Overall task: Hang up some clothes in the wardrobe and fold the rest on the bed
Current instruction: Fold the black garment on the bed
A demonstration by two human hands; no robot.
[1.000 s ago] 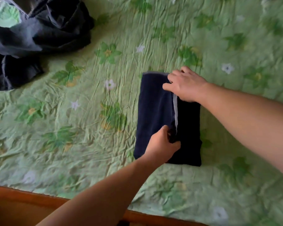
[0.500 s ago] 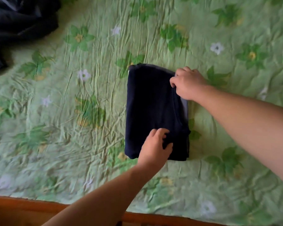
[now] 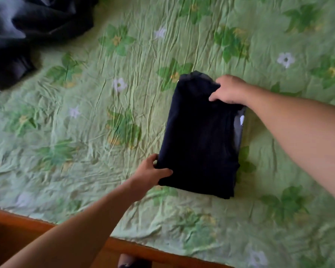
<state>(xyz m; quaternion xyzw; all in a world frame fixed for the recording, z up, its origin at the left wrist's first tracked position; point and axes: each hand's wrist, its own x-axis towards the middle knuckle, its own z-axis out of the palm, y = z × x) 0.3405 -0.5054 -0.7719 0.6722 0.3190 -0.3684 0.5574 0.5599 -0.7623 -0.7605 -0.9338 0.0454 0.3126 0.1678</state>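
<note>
A dark navy garment (image 3: 199,136) lies folded into a narrow rectangle on the green flowered bedspread (image 3: 108,105). My left hand (image 3: 152,172) grips its near left corner, thumb on top and fingers along the left edge. My right hand (image 3: 230,89) clamps the far right corner, fingers curled over the fold. A strip of grey lining and a white label show along the garment's right edge.
A heap of dark unfolded clothes (image 3: 27,29) lies at the bed's far left corner. The brown wooden bed frame (image 3: 37,231) runs along the near edge. A foot in a dark slipper (image 3: 132,262) shows below the frame.
My left hand moved from the garment's near middle to its near left corner. The right hand stayed at the far right corner. The fold now lies closed, hiding most of the pale strip.
</note>
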